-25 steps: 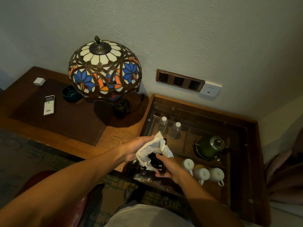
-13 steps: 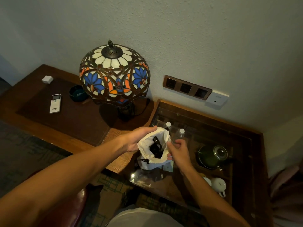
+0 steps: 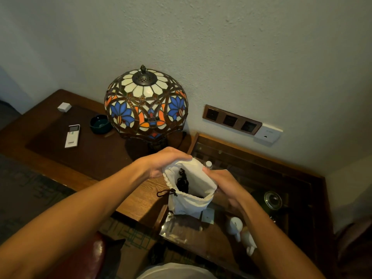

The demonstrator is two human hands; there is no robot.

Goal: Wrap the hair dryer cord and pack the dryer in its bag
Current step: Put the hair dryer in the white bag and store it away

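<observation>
A white cloth drawstring bag (image 3: 187,204) is held upright above the edge of the wooden desk, its mouth open toward me. Inside it lies the black hair dryer (image 3: 183,183) with its cord; only a dark part shows. My left hand (image 3: 163,164) grips the bag's far left rim. My right hand (image 3: 223,184) holds the right rim and side of the bag. A dark drawstring knot (image 3: 166,192) hangs at the bag's left front.
A stained-glass lamp (image 3: 146,106) stands just behind the hands on the desk (image 3: 96,158). A white remote (image 3: 72,136), a dark ashtray (image 3: 100,124) and a small white box (image 3: 64,107) lie left. A glass-topped cabinet (image 3: 261,170) with bottles, kettle (image 3: 272,200) and white mugs (image 3: 235,226) sits right. Wall sockets (image 3: 231,119) are above it.
A second ago my right hand was pushing the dryer into the bag. The dryer now sits inside, and my right hand has shifted to the bag's right rim. The view tilted up.
</observation>
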